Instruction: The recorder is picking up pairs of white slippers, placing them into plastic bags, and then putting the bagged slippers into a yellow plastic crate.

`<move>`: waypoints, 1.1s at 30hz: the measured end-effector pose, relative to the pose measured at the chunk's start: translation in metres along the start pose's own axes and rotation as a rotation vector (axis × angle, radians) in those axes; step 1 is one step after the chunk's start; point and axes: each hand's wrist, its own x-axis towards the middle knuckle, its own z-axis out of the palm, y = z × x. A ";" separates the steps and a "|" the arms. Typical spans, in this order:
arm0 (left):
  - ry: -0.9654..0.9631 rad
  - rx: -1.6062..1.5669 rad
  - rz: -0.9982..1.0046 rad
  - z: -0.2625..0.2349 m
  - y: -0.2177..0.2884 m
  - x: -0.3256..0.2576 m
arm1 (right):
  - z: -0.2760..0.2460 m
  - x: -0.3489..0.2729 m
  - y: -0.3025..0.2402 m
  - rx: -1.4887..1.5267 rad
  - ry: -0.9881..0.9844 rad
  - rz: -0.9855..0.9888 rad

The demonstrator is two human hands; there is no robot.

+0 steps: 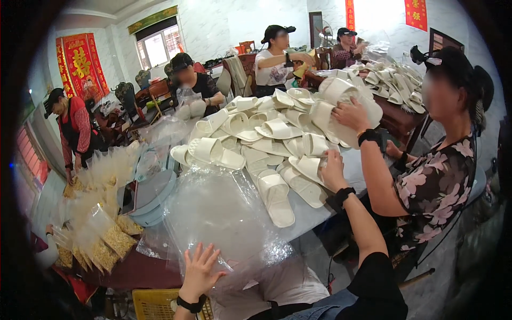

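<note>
My left hand [201, 271] lies with its fingers spread on the near edge of a stack of clear plastic bags [213, 205]. To the right, my right hand [334, 172] has its fingers curled onto a white slipper [308, 168] at the near side of a large heap. Other white slippers [277, 129] are piled loosely across the table, some with the strap up and some on their sides. One slipper [274, 194] points toward me between the bags and my right hand. My right fingertips are partly hidden by the slipper.
A co-worker [437, 176] on the right reaches over the heap, holding slippers [341, 90]. More people sit or stand behind the table. Left of the bags are a round grey-blue tub [152, 200] and many filled clear bags [112, 240]. A yellow basket [154, 304] sits below the table edge.
</note>
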 end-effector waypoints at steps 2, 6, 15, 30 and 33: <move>0.009 0.002 0.003 0.003 0.000 0.001 | 0.016 0.012 0.022 0.101 -0.135 0.028; 0.031 0.019 0.051 0.009 0.004 0.015 | 0.025 0.029 0.084 0.338 -0.089 -0.186; -0.007 0.004 -0.019 0.006 0.006 0.008 | 0.014 0.002 0.033 0.448 -0.214 -0.280; 0.100 0.044 0.033 0.012 0.019 0.026 | -0.054 -0.098 -0.120 0.899 -0.163 -0.067; 0.140 0.022 0.050 0.017 0.025 0.031 | -0.039 -0.100 -0.144 0.719 -0.193 -0.251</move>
